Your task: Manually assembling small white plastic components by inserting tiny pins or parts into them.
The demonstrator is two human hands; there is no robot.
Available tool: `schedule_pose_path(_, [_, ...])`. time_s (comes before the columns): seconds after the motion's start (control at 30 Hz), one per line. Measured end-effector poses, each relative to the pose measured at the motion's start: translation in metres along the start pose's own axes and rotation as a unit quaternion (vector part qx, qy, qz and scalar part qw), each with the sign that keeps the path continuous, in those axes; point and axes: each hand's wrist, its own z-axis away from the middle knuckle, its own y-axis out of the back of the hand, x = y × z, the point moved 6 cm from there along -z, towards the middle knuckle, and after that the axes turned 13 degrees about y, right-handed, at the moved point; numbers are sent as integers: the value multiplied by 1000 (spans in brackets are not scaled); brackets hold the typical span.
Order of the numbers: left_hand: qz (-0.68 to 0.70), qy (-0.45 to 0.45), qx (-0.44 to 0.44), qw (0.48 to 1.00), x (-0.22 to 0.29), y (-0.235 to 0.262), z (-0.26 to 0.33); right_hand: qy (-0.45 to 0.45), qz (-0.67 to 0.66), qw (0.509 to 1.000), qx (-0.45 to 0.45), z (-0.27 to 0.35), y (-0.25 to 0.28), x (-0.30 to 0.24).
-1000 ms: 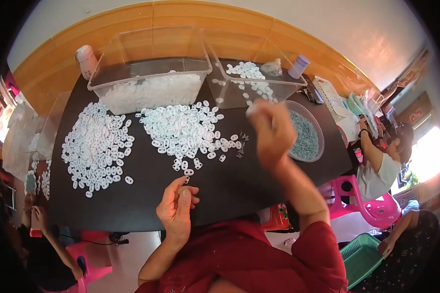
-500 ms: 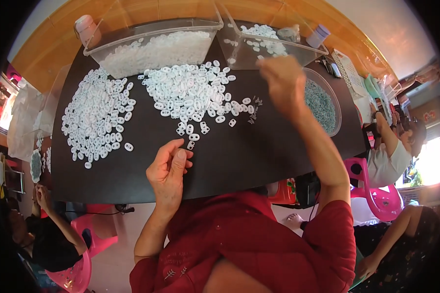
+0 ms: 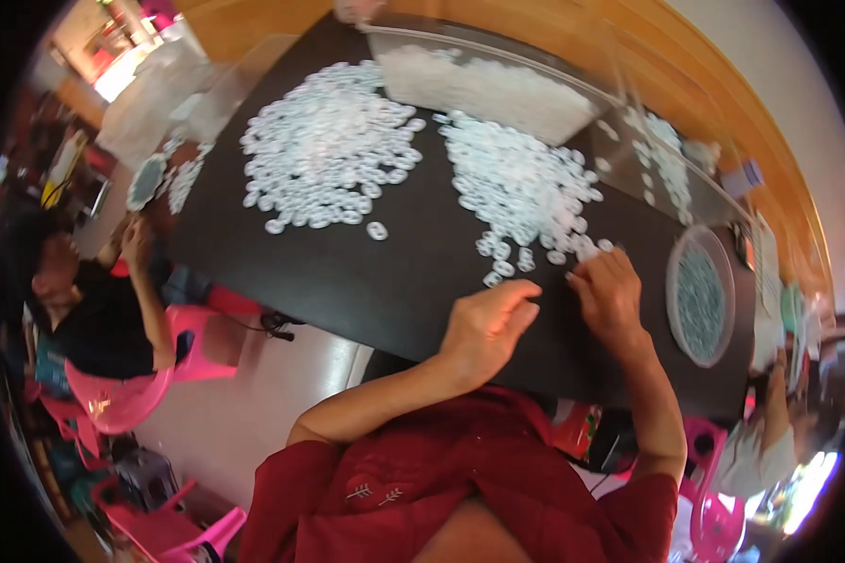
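My left hand [image 3: 486, 330] hovers over the dark table near its front edge, thumb and fingers drawn together; whatever lies between them does not show. My right hand [image 3: 612, 298] reaches down at the right end of a pile of small white oval plastic pieces with two holes [image 3: 516, 178], its fingers bent and pinched by the outermost pieces. Blur hides what its fingertips hold. A few loose white pieces [image 3: 502, 267] lie just beyond my left hand. To the right of my right hand stands a round clear tub [image 3: 671, 305] full of small grey-green bits.
A second white pile [image 3: 329, 150] covers the left of the dark table [image 3: 347, 281]. Clear bins [image 3: 483, 47] with white pieces line the back. A seated person [image 3: 103, 310] works at the left by a pink chair [image 3: 127, 394]; another person [image 3: 760, 450] is at the far right.
My right hand has come down from beside the right bin to the pile's near right edge. The view has turned, shifting the table rightward in the picture. My left hand stays near the loose pieces.
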Motion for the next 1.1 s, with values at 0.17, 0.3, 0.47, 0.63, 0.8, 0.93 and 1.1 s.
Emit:
schedule_pose_path(0.17, [-152, -232, 97, 956, 28, 3, 7, -310, -309, 898, 39, 10, 1, -18])
schedule_pose_path(0.3, [-240, -333, 112, 905, 35, 0, 16, -382, -450, 806, 53, 4, -9, -40])
schedule_pose_path(0.47, [-237, -359, 85, 899, 38, 4, 22, -407, -565, 714, 69, 11, -22, -53])
schedule_pose_path(0.63, [-239, -370, 75, 895, 34, 0, 27, -422, -618, 658, 83, 27, -18, -61])
schedule_pose_path(0.8, [-147, -162, 27, 975, 25, 14, 14, -291, -230, 923, 100, 37, 18, -29])
schedule_pose_path(0.93, [78, 33, -28, 996, 2, 17, 6, -230, 34, 966, 111, 56, 27, 2])
schedule_pose_path(1.1, [149, 88, -70, 982, -6, 9, 3, -194, 122, 972, 44, 48, 8, 8])
